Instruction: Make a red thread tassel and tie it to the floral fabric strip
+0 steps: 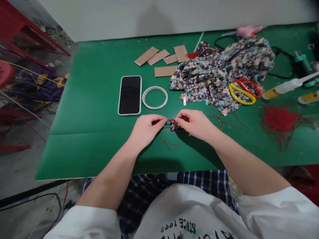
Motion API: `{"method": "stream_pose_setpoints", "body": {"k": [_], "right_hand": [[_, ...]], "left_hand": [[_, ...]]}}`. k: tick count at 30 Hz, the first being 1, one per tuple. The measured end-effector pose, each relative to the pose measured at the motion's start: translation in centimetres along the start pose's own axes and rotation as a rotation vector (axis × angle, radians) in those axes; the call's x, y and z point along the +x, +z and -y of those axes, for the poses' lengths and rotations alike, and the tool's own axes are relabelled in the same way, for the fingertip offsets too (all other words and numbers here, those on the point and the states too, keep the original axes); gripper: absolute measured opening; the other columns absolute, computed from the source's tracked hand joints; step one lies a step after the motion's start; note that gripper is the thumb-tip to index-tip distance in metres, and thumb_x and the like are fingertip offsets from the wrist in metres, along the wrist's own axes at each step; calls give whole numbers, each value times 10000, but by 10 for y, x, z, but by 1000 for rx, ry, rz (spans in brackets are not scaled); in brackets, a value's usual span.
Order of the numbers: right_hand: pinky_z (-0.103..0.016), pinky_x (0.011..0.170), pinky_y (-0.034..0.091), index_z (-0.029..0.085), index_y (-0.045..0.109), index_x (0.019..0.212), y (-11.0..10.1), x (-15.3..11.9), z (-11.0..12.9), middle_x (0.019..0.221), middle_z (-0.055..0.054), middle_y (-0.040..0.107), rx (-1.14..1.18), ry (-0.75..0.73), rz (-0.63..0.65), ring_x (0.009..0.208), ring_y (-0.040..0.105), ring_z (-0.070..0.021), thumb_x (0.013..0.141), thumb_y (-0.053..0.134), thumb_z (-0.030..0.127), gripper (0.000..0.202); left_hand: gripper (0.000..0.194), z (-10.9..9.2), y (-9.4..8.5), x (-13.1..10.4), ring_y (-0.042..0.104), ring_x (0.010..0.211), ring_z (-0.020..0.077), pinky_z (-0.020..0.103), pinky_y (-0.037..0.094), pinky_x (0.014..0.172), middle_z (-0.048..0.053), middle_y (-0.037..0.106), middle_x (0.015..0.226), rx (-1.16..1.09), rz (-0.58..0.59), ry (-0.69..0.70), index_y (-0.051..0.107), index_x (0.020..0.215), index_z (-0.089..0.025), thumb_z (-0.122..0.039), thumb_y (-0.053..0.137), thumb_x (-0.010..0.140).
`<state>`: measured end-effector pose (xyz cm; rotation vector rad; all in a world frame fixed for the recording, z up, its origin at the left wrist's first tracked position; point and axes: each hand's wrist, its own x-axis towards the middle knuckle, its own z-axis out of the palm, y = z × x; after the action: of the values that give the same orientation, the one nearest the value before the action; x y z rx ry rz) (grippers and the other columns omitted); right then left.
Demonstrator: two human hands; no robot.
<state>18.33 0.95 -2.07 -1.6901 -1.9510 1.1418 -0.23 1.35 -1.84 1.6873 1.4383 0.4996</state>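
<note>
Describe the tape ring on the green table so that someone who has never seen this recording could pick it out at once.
Start from the green table and find the black-screened phone lying flat near its middle. Just to the phone's right, between it and the heap of floral fabric, lies the tape ring. It is the only thin, whitish, open hoop there; the scissors have yellow and red loops.

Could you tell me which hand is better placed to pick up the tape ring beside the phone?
Probably the left hand: the tape ring lies just beyond it, beside the phone. The right hand is farther off and pinches the small fabric piece.
</note>
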Motion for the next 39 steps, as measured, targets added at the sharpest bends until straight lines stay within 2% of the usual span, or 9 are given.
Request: {"method": "stream_pose_setpoints", "body": {"k": [5, 9, 12, 17, 28, 39], "right_hand": [[-229, 533, 309, 204, 596, 724, -1, -2, 3, 629, 15, 626, -107, -14, -29, 561, 508, -105, 810, 450, 322, 206], [-231, 530, 281, 203, 575, 707, -3, -4, 5, 619, 13, 609, -215, -22, -26, 546, 486, -105, 814, 442, 310, 201], [-236, 526, 260, 199, 569, 708, -2, -5, 5, 630, 6, 610, -295, -30, -10, 544, 480, -108, 812, 439, 296, 193], [-244, 518, 237, 194, 575, 720, 2, -4, 3, 655, -8, 626, -399, -64, 18, 586, 506, -128, 810, 429, 283, 193], [-248, 524, 242, 194, 595, 729, 4, -2, 5, 668, -16, 637, -481, -51, 32, 599, 529, -139, 804, 422, 257, 199], [-253, 512, 232, 199, 577, 699, 5, -1, 3, 652, -12, 633, -496, -57, 22, 597, 534, -146, 792, 426, 266, 190]], "left_hand": [[267, 1, 3, 0, 631, 803, 168, 258, 451, 715, 14, 712, 893, 38, -4, 27, 701, 867, -206, -376, 503, 810], [246, 1, 6, -2, 591, 691, 135, 246, 431, 645, 0, 678, 809, 50, -10, 55, 656, 950, -219, -356, 505, 812], [192, 0, 7, -4, 541, 631, 125, 238, 392, 585, -16, 615, 716, 157, -9, 88, 612, 929, -221, -321, 493, 818], [153, -1, 8, -5, 529, 705, 156, 257, 363, 606, -1, 583, 711, 362, 24, 198, 595, 883, -217, -231, 454, 826], [212, -2, 9, -5, 520, 729, 178, 278, 367, 622, 20, 582, 723, 493, 52, 267, 598, 911, -213, -198, 396, 848], [210, 0, 10, -3, 523, 747, 185, 286, 374, 631, 21, 585, 727, 496, 51, 273, 596, 916, -211, -197, 397, 853]]}}
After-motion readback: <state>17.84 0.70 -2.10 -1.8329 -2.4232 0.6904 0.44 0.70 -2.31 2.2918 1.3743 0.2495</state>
